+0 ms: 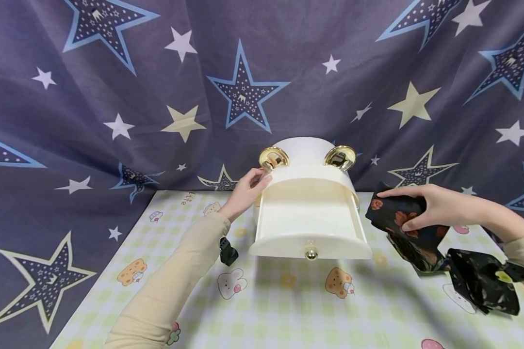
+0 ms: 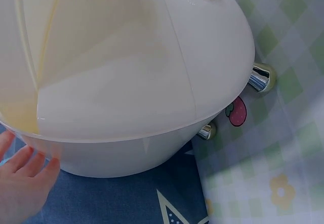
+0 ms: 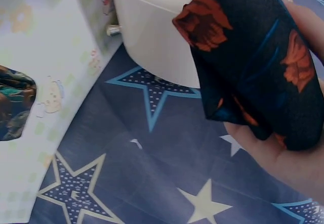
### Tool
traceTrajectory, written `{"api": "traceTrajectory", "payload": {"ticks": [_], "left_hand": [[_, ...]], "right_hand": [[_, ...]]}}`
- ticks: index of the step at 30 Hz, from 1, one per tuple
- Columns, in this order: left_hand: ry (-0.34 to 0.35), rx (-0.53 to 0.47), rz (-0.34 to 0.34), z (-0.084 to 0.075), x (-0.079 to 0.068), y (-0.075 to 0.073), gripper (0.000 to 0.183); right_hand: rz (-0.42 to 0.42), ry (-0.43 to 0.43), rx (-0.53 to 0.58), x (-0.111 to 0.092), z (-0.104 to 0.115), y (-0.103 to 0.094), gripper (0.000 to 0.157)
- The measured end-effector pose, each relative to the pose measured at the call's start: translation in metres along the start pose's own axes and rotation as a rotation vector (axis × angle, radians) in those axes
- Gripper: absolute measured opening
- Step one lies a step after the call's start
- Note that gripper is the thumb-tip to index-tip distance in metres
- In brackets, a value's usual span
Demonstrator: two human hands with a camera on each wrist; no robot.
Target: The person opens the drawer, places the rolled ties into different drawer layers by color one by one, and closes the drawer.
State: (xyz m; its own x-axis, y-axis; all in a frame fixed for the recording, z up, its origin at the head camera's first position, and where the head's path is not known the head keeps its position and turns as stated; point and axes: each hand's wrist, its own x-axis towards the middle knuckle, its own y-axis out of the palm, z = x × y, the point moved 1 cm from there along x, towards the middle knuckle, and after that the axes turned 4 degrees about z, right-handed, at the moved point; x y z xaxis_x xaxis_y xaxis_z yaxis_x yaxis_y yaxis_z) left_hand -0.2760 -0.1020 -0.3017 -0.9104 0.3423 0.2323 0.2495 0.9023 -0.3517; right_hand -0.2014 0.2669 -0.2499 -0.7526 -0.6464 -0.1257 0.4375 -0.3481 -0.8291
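Observation:
A white storage box (image 1: 306,146) with gold, ear-like discs on top has its upper drawer (image 1: 310,213) pulled out, and the inside of that drawer shows bare white. My left hand (image 1: 248,190) touches the box's left side, just below the left gold disc (image 1: 273,158). In the left wrist view, the fingers (image 2: 31,163) lie lightly bent along the box's rim. To the right of the box, my right hand (image 1: 436,208) grips a folded black cloth (image 1: 393,213) with red flowers, thumb on the near face. That cloth (image 3: 253,57) hides part of the hand in the right wrist view.
Below the held cloth lies a dark patterned folded cloth (image 1: 419,254). Farther right is another black cloth (image 1: 484,281) with a yellow flower. A small black object (image 1: 228,252) shows beside my left sleeve. Behind the checked tablecloth (image 1: 288,310) hangs a star-printed curtain (image 1: 305,97).

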Motion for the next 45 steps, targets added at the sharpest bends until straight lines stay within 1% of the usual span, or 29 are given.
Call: {"api": "traceTrajectory", "payload": {"ticks": [1, 2, 6, 8, 10, 15, 19, 30, 35, 41, 45], "left_hand": [[0.002, 0.001, -0.001, -0.002, -0.001, 0.0, 0.033], [0.009, 0.002, -0.005, -0.001, -0.001, 0.0, 0.033], [0.032, 0.008, -0.022, 0.015, 0.006, -0.001, 0.034], [0.04, 0.021, -0.033, 0.023, 0.009, -0.002, 0.034], [0.041, 0.028, -0.036, 0.024, 0.01, -0.002, 0.034], [0.04, 0.028, -0.035, 0.024, 0.01, -0.001, 0.035], [0.033, 0.022, -0.035, 0.023, 0.009, 0.0, 0.035], [0.023, 0.028, -0.045, 0.023, 0.009, 0.0, 0.034], [0.017, 0.041, -0.045, 0.023, 0.009, 0.0, 0.035], [0.019, 0.034, -0.048, 0.023, 0.009, 0.0, 0.035], [0.016, 0.036, -0.053, 0.021, 0.009, 0.0, 0.035]], "right_hand": [[0.004, -0.012, 0.008, 0.0, 0.002, -0.002, 0.065], [0.006, -0.014, 0.009, 0.001, 0.004, -0.004, 0.065], [0.022, -0.027, 0.009, 0.005, 0.013, -0.011, 0.063], [0.014, -0.041, -0.01, 0.009, 0.018, -0.015, 0.063], [0.025, -0.063, -0.009, 0.014, 0.023, -0.017, 0.064], [0.077, -0.063, -0.01, 0.025, 0.038, -0.023, 0.066], [0.099, -0.063, -0.011, 0.037, 0.05, -0.025, 0.067], [0.189, -0.092, 0.026, 0.072, 0.07, -0.017, 0.066], [0.229, -0.129, 0.034, 0.085, 0.077, -0.011, 0.066], [0.239, -0.165, 0.016, 0.098, 0.081, -0.006, 0.064], [0.254, -0.167, 0.027, 0.107, 0.081, -0.002, 0.064]]}}
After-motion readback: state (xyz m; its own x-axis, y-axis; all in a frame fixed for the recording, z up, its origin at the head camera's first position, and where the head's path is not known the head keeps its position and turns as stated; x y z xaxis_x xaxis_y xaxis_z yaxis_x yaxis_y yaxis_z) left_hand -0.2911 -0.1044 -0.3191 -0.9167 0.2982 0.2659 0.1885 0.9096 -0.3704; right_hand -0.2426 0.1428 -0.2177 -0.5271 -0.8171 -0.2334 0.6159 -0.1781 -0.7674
